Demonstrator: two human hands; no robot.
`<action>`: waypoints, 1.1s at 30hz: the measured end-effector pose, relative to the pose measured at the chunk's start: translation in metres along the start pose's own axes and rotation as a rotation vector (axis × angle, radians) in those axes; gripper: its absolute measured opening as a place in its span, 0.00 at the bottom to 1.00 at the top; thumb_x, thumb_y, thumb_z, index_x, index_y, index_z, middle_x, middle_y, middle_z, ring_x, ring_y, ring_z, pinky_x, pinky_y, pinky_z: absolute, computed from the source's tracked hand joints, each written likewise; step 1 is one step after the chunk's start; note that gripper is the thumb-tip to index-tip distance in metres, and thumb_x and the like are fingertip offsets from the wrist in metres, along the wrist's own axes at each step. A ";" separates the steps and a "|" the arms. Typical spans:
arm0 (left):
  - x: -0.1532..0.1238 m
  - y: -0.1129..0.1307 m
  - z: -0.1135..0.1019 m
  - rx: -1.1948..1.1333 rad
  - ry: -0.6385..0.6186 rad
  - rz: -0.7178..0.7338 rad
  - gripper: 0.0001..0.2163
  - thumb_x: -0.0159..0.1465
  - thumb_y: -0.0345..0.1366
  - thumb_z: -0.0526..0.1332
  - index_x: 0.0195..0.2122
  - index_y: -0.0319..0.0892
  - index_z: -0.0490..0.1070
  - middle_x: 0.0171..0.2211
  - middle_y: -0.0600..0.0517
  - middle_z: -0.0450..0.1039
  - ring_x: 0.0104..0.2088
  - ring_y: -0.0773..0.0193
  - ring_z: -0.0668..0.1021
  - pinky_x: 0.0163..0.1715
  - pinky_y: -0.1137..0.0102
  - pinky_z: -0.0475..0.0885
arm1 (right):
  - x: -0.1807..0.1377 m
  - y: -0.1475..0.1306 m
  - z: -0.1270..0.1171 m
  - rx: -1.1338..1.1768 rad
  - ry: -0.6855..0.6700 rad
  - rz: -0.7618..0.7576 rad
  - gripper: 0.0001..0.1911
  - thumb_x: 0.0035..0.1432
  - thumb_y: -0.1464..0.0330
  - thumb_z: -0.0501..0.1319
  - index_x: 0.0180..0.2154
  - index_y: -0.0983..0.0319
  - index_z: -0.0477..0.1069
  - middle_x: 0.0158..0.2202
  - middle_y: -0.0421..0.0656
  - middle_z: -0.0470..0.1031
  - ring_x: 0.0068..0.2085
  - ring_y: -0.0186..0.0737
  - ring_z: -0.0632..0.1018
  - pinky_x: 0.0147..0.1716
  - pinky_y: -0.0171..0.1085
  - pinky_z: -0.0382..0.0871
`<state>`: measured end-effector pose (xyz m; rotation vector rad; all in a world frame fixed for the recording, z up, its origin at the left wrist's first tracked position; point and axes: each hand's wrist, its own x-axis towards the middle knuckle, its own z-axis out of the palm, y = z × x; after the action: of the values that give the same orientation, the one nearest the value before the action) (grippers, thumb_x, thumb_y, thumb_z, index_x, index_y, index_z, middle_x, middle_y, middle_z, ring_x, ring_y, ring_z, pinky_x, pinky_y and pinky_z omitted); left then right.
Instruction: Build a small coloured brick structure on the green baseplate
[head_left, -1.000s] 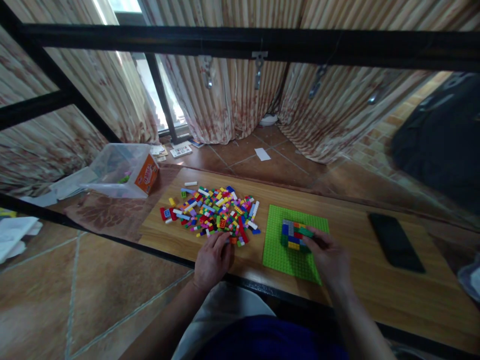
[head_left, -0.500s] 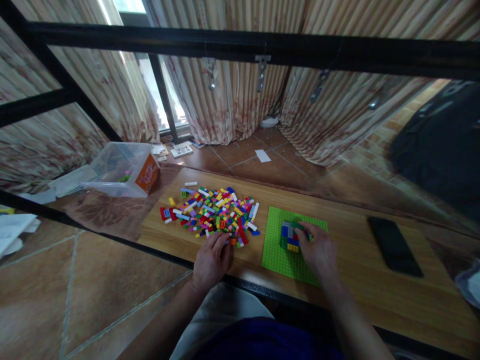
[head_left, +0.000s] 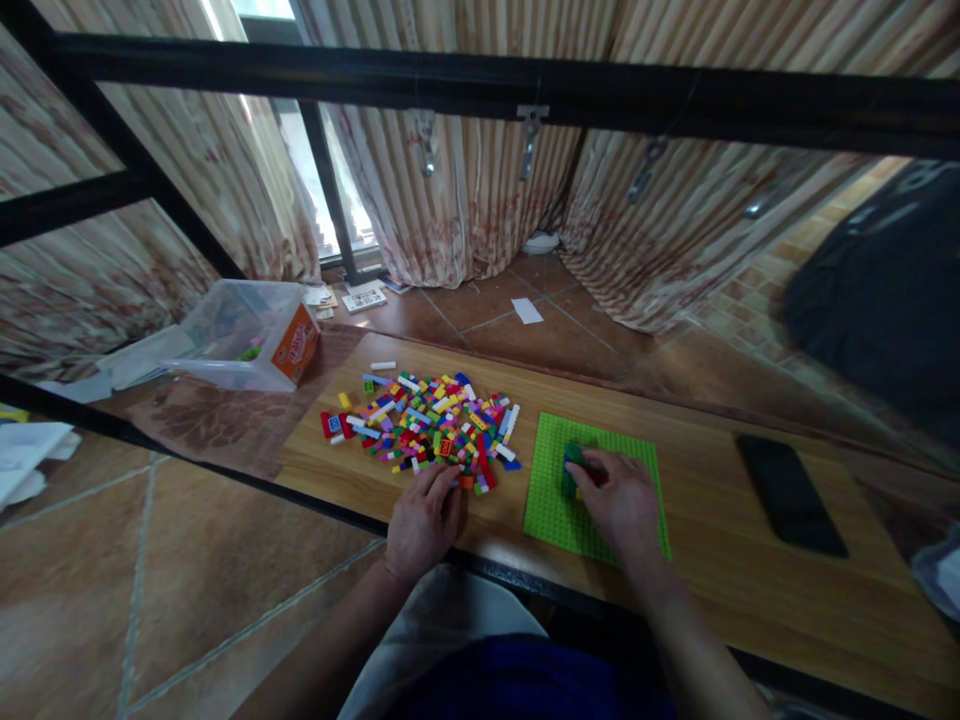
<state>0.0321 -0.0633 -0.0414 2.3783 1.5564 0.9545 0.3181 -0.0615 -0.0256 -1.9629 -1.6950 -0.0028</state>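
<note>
My right hand (head_left: 621,500) is over the green baseplate (head_left: 551,515), its fingers closed on a green brick (head_left: 574,452) at the top of a small block of stacked bricks. Blue shows on the block's left side, and the hand covers most of the rest. My left hand (head_left: 424,515) rests at the front edge of a heap of loose coloured bricks (head_left: 420,415). Its fingers are loosely bent and apart, with the tips beside an orange brick (head_left: 466,482); I see nothing clearly held there.
The wooden table (head_left: 712,500) carries a black phone (head_left: 791,495) to the right of the baseplate. A clear plastic box (head_left: 247,375) with an orange label stands on the floor at the left. A black metal bar (head_left: 480,80) crosses in front of the curtains.
My right hand has shifted slightly left over the stacked bricks, and the green brick has moved left with it. My left hand stays in place.
</note>
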 end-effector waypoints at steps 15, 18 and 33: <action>0.001 0.002 -0.002 -0.004 -0.009 0.006 0.12 0.67 0.32 0.56 0.51 0.42 0.70 0.46 0.45 0.75 0.48 0.57 0.78 0.49 0.63 0.76 | 0.036 0.023 -0.007 0.094 -0.313 -0.280 0.18 0.62 0.64 0.54 0.50 0.58 0.74 0.54 0.49 0.72 0.56 0.52 0.70 0.57 0.54 0.63; 0.000 0.002 -0.001 -0.008 -0.011 0.001 0.12 0.67 0.32 0.56 0.51 0.42 0.70 0.46 0.45 0.75 0.49 0.57 0.78 0.50 0.62 0.76 | 0.035 0.026 -0.006 0.130 -0.311 -0.247 0.18 0.62 0.61 0.54 0.49 0.59 0.75 0.52 0.49 0.73 0.54 0.52 0.71 0.57 0.54 0.64; -0.002 0.001 0.002 -0.029 -0.023 -0.023 0.13 0.68 0.34 0.56 0.52 0.43 0.69 0.47 0.45 0.75 0.48 0.57 0.78 0.49 0.62 0.77 | 0.037 0.026 -0.007 0.237 -0.366 -0.135 0.17 0.59 0.57 0.57 0.46 0.55 0.75 0.47 0.45 0.77 0.50 0.49 0.75 0.52 0.53 0.67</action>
<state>0.0337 -0.0650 -0.0428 2.3380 1.5484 0.9354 0.3518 -0.0321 -0.0175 -1.7453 -1.9503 0.5129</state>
